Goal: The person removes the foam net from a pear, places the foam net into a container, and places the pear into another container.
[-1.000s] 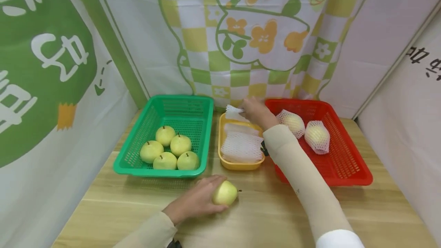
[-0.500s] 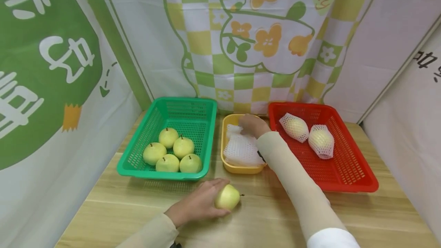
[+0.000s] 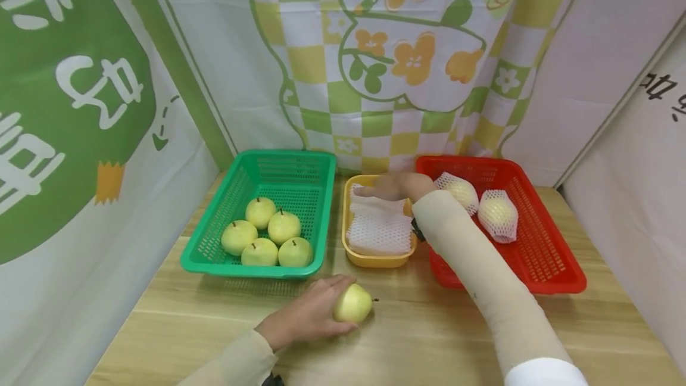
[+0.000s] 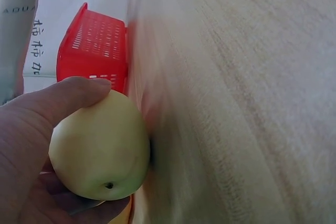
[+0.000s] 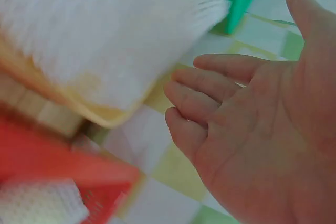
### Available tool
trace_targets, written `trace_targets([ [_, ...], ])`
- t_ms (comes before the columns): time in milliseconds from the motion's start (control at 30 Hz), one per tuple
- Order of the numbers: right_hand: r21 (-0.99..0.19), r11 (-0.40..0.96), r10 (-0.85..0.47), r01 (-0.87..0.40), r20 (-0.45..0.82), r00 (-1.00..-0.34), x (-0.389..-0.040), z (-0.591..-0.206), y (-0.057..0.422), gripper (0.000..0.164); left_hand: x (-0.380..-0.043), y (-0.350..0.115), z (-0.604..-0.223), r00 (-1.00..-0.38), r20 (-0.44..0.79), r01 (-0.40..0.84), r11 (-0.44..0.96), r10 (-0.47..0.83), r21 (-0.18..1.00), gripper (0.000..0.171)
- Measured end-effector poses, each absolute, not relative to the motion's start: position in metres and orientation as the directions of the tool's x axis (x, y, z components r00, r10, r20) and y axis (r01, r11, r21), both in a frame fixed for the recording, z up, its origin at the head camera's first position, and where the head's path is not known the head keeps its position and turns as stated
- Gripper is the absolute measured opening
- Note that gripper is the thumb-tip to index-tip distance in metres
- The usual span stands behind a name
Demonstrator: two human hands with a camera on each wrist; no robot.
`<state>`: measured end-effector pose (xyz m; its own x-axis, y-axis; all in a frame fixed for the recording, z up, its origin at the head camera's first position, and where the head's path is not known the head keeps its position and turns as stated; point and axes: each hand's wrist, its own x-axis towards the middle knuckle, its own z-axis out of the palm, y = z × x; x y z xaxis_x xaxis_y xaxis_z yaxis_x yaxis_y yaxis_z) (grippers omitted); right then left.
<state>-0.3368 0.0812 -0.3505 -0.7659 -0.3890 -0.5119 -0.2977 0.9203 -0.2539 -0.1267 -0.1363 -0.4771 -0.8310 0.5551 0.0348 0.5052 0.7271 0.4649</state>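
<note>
In the head view my left hand (image 3: 313,313) grips a yellow-green pear (image 3: 354,304) low over the table, its stem pointing right. The left wrist view shows the thumb and fingers curled round the same pear (image 4: 102,148). My right hand (image 3: 393,186) is over the far end of a yellow bin (image 3: 377,260) that holds white foam net sleeves (image 3: 379,230). In the right wrist view that hand (image 5: 236,108) has its palm bare and its fingers mostly straight, beside the foam nets (image 5: 100,30).
A green basket (image 3: 187,258) with several bare pears (image 3: 259,253) stands on the left. On the right, a red basket (image 3: 557,282) holds two pears in foam nets (image 3: 497,213). Fabric walls enclose the wooden table (image 3: 429,338) at the back and sides.
My right hand dipped into the yellow bin with a foam net, let it go there and lifted with its fingers straightened. The left hand keeps its grip on the pear, almost still.
</note>
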Motion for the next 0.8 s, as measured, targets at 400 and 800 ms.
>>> trace_targets([
  [400,-0.255,0.849,-0.525,-0.462,-0.31,-0.793,-0.274,-0.317,0.133,0.096,-0.132,-0.135,-0.474,-0.818,0.052,0.528,0.714,0.573,0.46,0.083],
  [800,-0.284,0.859,-0.495,-0.426,-0.25,-0.832,-0.205,-0.37,0.187,0.105,-0.133,-0.132,-0.478,-0.812,0.049,0.528,0.696,0.582,0.487,0.083],
])
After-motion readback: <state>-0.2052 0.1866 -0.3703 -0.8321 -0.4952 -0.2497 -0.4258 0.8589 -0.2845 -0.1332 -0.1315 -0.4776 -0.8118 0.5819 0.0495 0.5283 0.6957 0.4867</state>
